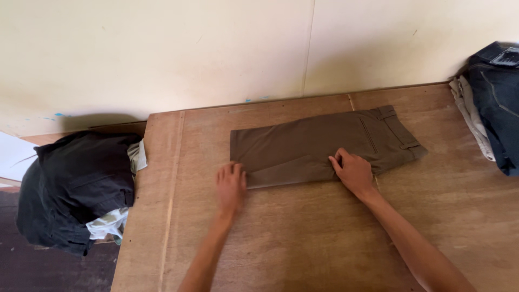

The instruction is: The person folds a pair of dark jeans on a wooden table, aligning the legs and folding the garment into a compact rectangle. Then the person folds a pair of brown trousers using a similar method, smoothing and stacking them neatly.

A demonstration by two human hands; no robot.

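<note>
A pair of brown trousers (308, 143) lies folded flat on the wooden table (303, 238), waistband toward the right. My left hand (231, 186) rests palm down at the lower left corner of the fold, fingers spread, touching the fabric's edge. My right hand (352, 170) presses on the near edge of the trousers, close to the waistband end, fingers curled over the cloth. Neither hand lifts anything.
A heap of dark garments with pale cloth (81, 186) sits left of the table, below its edge. Folded blue jeans (500, 103) and a light garment (473, 116) lie at the table's right edge. A cream wall (216, 48) runs behind the table.
</note>
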